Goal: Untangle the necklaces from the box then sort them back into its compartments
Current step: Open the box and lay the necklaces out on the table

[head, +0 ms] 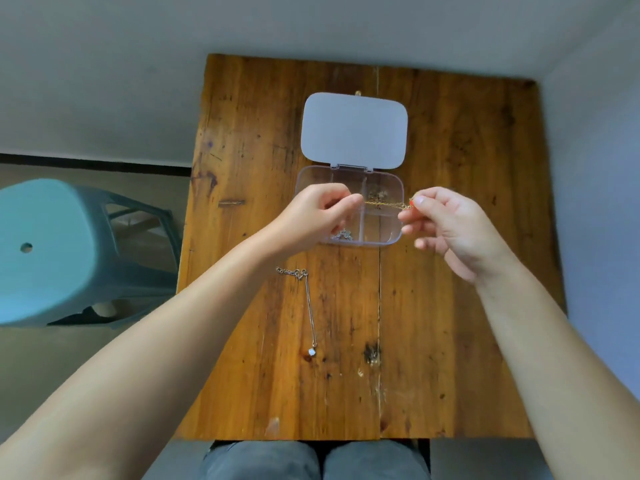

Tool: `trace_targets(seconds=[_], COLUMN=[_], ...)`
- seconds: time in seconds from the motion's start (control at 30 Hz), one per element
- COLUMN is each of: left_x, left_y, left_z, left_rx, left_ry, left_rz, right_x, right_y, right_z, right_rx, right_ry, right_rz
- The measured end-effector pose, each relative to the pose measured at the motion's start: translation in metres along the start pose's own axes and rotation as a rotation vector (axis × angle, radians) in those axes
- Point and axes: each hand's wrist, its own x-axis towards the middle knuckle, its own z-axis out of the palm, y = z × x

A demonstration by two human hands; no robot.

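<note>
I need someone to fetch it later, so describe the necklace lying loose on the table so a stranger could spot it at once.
Start at the wooden table and find the clear compartment box with its lid open. On the bare wood nearer the person than the box lies a silver necklace, stretched out with a small pale pendant at its near end. Unlike the gold chain held between both hands, nothing touches it.

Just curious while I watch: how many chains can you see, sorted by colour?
Gold: 2, one stretched between the left hand and right hand (gold chain), one tangle in the box.
Silver: 2, silver chain on the table, silver bundle in the box.
Total: 4
</note>
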Motion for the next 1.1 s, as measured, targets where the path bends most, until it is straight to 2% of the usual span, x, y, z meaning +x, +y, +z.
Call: trace_targets(seconds=[0.13,0.3,0.37,0.4,0.5,0.63,0.77,0.9,1.0,1.1], left_x=[0.004,0.003,-0.001,-0.003,-0.008,-0.021,-0.029,-0.027,-0.027,-0.024], left_y=[0.004,-0.020,-0.033,-0.040,-0.057,-0.072,-0.082,-0.082,-0.076,-0.061], left_z=[-0.004,0.012,0.026,0.034,0.065,0.091,0.096,0.096,0.092,0.080], left_rx=[-0.096,-0.392,-0.328,-0.193,0.294,0.666,0.773,0.852,0.825,0.754], left_ry=[-0.111,-0.350,-0.377,-0.363,-0.263,-0.088,-0.081,-0.119,-0.128,-0.103], left_rz=[-0.113,-0.310,-0.378,-0.381,-0.272,-0.107,0.021,0.099,0.162,0.280], right_x=[-0.035,-0.077,-0.089,-0.093,-0.102,-0.104,-0.102,-0.100,-0.103,-0.092], right_y=[0.049,0.113,0.135,0.144,0.168,0.187,0.194,0.192,0.184,0.157], right_z=[-0.002,0.023,0.038,0.047,0.072,0.097,0.107,0.105,0.098,0.076], right_rx=[0.184,0.248,0.230,0.221,0.203,0.222,0.065,-0.073,-0.140,-0.255], right_ry=[0.057,0.131,0.172,0.191,0.265,0.384,0.428,0.369,0.306,0.286], right_rz=[0.201,0.452,0.544,0.586,0.680,0.717,0.638,0.603,0.625,0.413])
